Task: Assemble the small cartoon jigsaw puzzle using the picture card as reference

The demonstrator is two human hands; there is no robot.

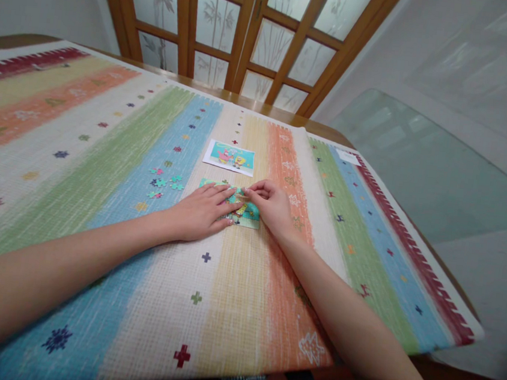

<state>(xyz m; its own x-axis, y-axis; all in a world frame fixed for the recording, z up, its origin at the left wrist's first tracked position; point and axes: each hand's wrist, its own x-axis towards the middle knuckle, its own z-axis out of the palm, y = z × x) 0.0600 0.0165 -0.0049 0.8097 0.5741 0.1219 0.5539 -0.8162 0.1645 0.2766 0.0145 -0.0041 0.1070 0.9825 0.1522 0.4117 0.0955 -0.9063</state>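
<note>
Fingers [260, 185] of the right hand [275, 209] pinch narrowly (on what, I cannot tell) over the flat, teal, rectangular card jigsaw [250, 217]; the left hand [201, 212] lies spread across it. Probably light, stiff, fragile at joints: hold outer edges.

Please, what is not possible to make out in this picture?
Head view:
Turquoise rectangular jigsaw puzzle: much of its left half, under the left hand.
Right hand: whether its grip holds anything; its fingers hide this.
Small loose turquoise puzzle pieces: printed details, too small.
Multicoloured striped tablecloth: left end, cut off by picture edge.
</note>
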